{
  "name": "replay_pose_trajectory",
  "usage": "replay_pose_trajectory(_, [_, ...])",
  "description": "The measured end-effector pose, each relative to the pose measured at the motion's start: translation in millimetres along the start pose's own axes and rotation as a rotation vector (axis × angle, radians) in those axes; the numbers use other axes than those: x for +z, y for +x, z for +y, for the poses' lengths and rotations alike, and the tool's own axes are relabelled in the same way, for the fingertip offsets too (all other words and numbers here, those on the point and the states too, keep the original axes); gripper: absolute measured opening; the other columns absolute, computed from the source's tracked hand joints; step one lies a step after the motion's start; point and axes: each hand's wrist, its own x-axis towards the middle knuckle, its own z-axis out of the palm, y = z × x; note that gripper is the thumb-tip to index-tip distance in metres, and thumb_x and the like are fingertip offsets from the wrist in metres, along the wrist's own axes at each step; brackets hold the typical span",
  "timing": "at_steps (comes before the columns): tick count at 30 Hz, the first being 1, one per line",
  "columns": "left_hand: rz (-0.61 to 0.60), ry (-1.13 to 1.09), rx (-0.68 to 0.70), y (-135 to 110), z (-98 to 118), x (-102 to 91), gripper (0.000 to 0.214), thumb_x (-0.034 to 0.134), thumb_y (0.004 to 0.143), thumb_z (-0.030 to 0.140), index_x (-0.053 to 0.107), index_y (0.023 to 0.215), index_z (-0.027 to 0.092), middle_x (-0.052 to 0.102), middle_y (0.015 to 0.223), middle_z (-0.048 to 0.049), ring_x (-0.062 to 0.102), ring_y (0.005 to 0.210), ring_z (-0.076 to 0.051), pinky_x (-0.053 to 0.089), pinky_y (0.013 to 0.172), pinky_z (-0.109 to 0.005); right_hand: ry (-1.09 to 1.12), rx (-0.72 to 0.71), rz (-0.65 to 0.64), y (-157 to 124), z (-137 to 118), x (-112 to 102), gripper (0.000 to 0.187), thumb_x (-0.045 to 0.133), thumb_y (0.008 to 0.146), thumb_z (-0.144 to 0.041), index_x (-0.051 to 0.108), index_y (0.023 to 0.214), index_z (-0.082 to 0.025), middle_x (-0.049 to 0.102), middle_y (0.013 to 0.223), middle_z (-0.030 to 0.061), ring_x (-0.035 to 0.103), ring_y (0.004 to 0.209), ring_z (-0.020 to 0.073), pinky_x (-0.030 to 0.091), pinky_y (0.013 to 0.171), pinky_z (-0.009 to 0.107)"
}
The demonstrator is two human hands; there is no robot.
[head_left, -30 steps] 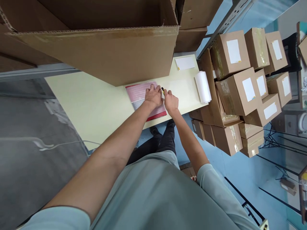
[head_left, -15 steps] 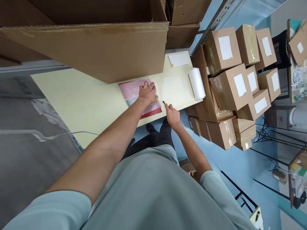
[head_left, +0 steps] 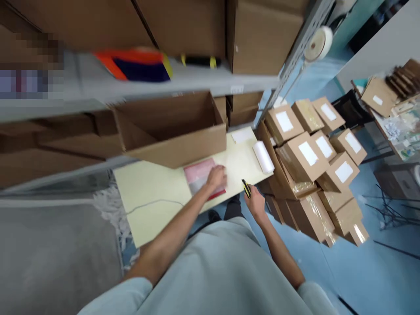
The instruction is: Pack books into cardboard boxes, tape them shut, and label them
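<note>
On the pale yellow tabletop [head_left: 147,188] lies a flat pink and white packet with red edges [head_left: 198,173]. My left hand [head_left: 216,176] rests over its right side, fingers stretched and slightly blurred, not wrapped around anything. Part of the packet is hidden beneath that hand. My right hand [head_left: 255,203] is closed around a yellow and black utility knife [head_left: 246,189], held just off the table's front edge with its tip pointing up and away from me.
An open cardboard box [head_left: 183,148] stands behind the packet. A white roll [head_left: 263,156] and a white sheet [head_left: 243,134] lie on the table's right part. Several labelled cartons [head_left: 308,155] are stacked to the right. A shelf [head_left: 203,83] crosses above, and a thin cable [head_left: 154,202] trails at left.
The camera view has tilted up, bringing the shelf into sight. My right hand has drawn the knife away from the packet, to the right. My left hand remains on the packet.
</note>
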Motion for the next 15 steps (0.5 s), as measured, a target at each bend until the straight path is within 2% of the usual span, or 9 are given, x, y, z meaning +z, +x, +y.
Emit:
replay_pose_trajectory(2, [0.080, 0.013, 0.042, 0.1, 28.3, -18.6, 0.020, 0.065, 0.086, 0.016, 0.077, 0.099, 0.027, 0.081, 0.104, -0.0095, 0.079, 0.099, -0.030, 0.066, 0.094, -0.044, 0.124, -0.003, 0.200, 29.5, -5.1, -33.3, 0.042, 0.054, 0.109, -0.037, 0.060, 0.150, -0.031, 0.079, 0.137, 0.0111, 0.082, 0.114, 0.0317, 0.065, 0.086, 0.038])
replay_pose_trajectory(4, [0.166, 0.020, 0.097, 9.1, 53.9, -43.2, 0.020, 0.062, 0.091, 0.014, 0.074, 0.097, 0.029, 0.082, 0.102, -0.0060, 0.080, 0.094, -0.024, 0.067, 0.088, -0.037, 0.223, -0.052, 0.380, 66.4, -20.4, -76.6, 0.043, 0.054, 0.110, -0.042, 0.061, 0.148, -0.024, 0.080, 0.129, 0.0147, 0.082, 0.109, 0.0343, 0.065, 0.085, 0.042])
replay_pose_trajectory(6, [0.316, -0.077, 0.171, 26.2, 76.9, -78.7, 0.018, 0.057, 0.098, 0.016, 0.070, 0.098, 0.029, 0.079, 0.098, -0.0042, 0.078, 0.089, -0.021, 0.065, 0.083, -0.035, 0.279, -0.170, 0.525, 104.8, -46.4, -128.1, 0.044, 0.053, 0.111, -0.044, 0.062, 0.147, -0.020, 0.077, 0.131, 0.0181, 0.081, 0.112, 0.0350, 0.064, 0.087, 0.042])
replay_pose_trajectory(8, [0.483, -0.189, 0.221, 48.0, 96.3, -123.9, 0.014, 0.057, 0.100, 0.020, 0.068, 0.100, 0.029, 0.075, 0.094, -0.0034, 0.076, 0.084, -0.020, 0.064, 0.080, -0.033, 0.282, -0.329, 0.618, 141.9, -81.6, -182.7, 0.045, 0.052, 0.112, -0.043, 0.063, 0.149, -0.019, 0.071, 0.141, 0.0203, 0.077, 0.118, 0.0339, 0.063, 0.088, 0.040])
replay_pose_trajectory(10, [0.621, -0.241, 0.230, 69.2, 110.5, -171.8, 0.011, 0.058, 0.099, 0.022, 0.067, 0.102, 0.028, 0.071, 0.093, -0.0030, 0.073, 0.080, -0.018, 0.063, 0.076, -0.032, 0.227, -0.482, 0.634, 176.9, -122.6, -233.6, 0.044, 0.053, 0.114, -0.040, 0.063, 0.151, -0.020, 0.066, 0.144, 0.0202, 0.075, 0.119, 0.0318, 0.061, 0.091, 0.038])
replay_pose_trajectory(12, [0.716, -0.233, 0.200, 84.6, 118.0, -213.7, 0.011, 0.058, 0.097, 0.021, 0.066, 0.102, 0.027, 0.070, 0.092, -0.0025, 0.070, 0.076, -0.018, 0.062, 0.073, -0.032, 0.121, -0.622, 0.590, 209.5, -164.6, -274.2, 0.042, 0.054, 0.114, -0.034, 0.064, 0.152, -0.019, 0.066, 0.141, 0.0189, 0.071, 0.120, 0.0304, 0.058, 0.101, 0.038])
replay_pose_trajectory(15, [0.807, -0.197, 0.133, 89.1, 119.2, -253.8, 0.012, 0.058, 0.093, 0.020, 0.065, 0.100, 0.027, 0.068, 0.089, -0.0011, 0.068, 0.071, -0.017, 0.061, 0.070, -0.031, -0.066, -0.746, 0.469, 252.5, -218.2, -306.6, 0.040, 0.055, 0.114, -0.026, 0.066, 0.151, -0.017, 0.065, 0.142, 0.0192, 0.065, 0.128, 0.0297, 0.050, 0.111, 0.039])
